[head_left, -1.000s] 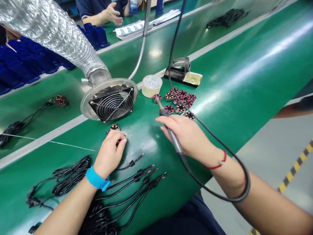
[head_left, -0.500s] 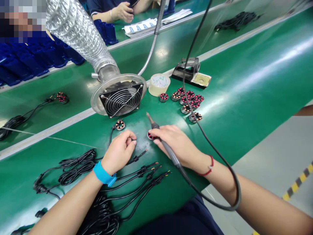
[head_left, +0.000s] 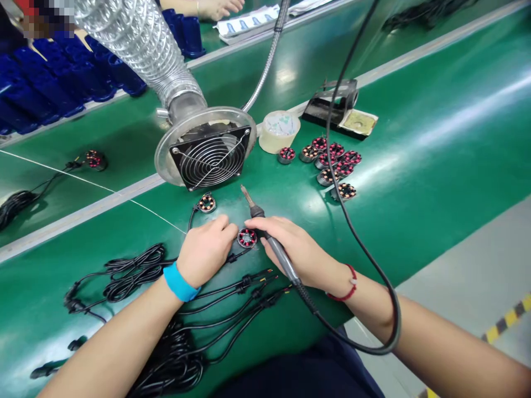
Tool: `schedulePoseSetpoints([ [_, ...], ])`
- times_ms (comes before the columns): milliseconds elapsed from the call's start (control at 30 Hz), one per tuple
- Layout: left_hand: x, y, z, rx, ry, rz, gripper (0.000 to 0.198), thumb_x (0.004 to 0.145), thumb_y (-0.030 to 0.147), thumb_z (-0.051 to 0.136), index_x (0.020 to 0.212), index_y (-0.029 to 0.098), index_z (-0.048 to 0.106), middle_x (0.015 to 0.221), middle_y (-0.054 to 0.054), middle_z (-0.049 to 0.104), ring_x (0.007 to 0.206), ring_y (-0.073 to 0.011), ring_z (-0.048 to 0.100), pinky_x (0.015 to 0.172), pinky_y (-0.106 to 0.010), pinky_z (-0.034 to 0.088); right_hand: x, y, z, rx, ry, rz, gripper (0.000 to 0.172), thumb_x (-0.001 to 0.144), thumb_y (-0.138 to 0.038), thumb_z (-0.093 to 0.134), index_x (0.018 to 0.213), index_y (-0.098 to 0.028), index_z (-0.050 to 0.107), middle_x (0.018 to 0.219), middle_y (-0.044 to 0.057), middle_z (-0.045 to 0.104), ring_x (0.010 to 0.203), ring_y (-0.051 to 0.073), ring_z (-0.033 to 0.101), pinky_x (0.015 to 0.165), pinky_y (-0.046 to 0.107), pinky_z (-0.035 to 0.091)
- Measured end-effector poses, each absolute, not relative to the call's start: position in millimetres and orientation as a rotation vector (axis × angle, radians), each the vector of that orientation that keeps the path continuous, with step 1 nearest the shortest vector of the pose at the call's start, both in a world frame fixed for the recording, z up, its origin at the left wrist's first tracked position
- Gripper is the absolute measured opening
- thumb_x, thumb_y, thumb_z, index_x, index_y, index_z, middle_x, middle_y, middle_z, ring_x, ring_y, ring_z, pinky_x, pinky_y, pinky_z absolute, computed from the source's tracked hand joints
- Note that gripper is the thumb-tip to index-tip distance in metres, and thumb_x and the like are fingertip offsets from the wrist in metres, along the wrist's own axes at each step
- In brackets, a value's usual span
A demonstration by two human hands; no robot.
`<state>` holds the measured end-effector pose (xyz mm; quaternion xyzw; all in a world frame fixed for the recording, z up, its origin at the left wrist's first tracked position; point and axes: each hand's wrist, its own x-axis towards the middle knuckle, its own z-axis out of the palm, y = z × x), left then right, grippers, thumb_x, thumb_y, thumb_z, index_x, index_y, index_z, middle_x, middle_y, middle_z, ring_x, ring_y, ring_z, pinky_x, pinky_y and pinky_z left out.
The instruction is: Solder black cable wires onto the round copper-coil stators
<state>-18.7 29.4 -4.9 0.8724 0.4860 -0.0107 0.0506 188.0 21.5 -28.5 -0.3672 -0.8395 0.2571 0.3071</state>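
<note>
My right hand [head_left: 296,251] grips a soldering iron [head_left: 265,235] whose tip points up and away toward the fan. A small round coil part with red windings [head_left: 247,237] lies on the green belt [head_left: 415,166] between both hands, touching my right fingertips. My left hand [head_left: 206,249], with a blue wristband, pinches a black cable end [head_left: 234,256] right beside that part. Another coil part [head_left: 206,203] with a cable attached lies just beyond my left hand.
A fume-extractor fan [head_left: 209,157] on a silver hose stands behind the hands. Several coil parts [head_left: 332,163], a tape roll [head_left: 279,131] and an iron stand [head_left: 340,108] lie at the back right. Black cables [head_left: 136,271] lie at the left. Another person's hand [head_left: 215,6] is across the far belt.
My right hand carried a coil part from the pile and set it in front of me. My left hand moved right, bringing a cable end up to it.
</note>
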Motion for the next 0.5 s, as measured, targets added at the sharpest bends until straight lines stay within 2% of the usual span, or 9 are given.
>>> schedulePoseSetpoints([
  [100, -18, 31, -3, 2.348, 1.517, 0.214, 0.018, 0.091, 0.018, 0.046, 0.082, 0.017, 0.061, 0.078, -0.002, 0.057, 0.071, -0.0163, 0.055, 0.061, -0.027, 0.04, 186, 24, -32, -0.937, -2.26, 0.811, 0.05, 0.084, -0.005, 0.042, 0.132, -0.019, 0.042, 0.116, 0.009, 0.062, 0.1, 0.021, 0.057, 0.087, 0.039, 0.049],
  [233, -16, 34, 0, 1.773, 1.476, 0.401, 0.016, 0.085, 0.022, 0.052, 0.07, 0.016, 0.057, 0.062, 0.003, 0.048, 0.06, -0.0115, 0.045, 0.059, -0.025, 0.036, 184, 28, -34, -0.915, -2.286, 0.875, 0.049, 0.086, -0.008, 0.046, 0.134, -0.018, 0.041, 0.111, 0.01, 0.061, 0.097, 0.021, 0.054, 0.086, 0.038, 0.048],
  [400, -12, 40, 3, 1.334, 1.397, 0.447, 0.018, 0.077, 0.03, 0.057, 0.066, 0.015, 0.056, 0.062, 0.004, 0.05, 0.057, -0.0092, 0.041, 0.057, -0.023, 0.034, 183, 29, -34, -0.969, -2.304, 0.752, 0.042, 0.088, -0.013, 0.052, 0.128, -0.016, 0.045, 0.104, 0.009, 0.063, 0.091, 0.022, 0.053, 0.083, 0.038, 0.047],
  [500, -12, 42, 4, 1.205, 1.444, 0.523, 0.019, 0.076, 0.033, 0.058, 0.07, 0.015, 0.055, 0.059, 0.006, 0.044, 0.053, -0.0077, 0.035, 0.054, -0.022, 0.03, 184, 29, -35, -1.033, -2.311, 0.617, 0.038, 0.089, -0.018, 0.055, 0.125, -0.014, 0.047, 0.101, 0.009, 0.063, 0.088, 0.023, 0.054, 0.081, 0.038, 0.046],
])
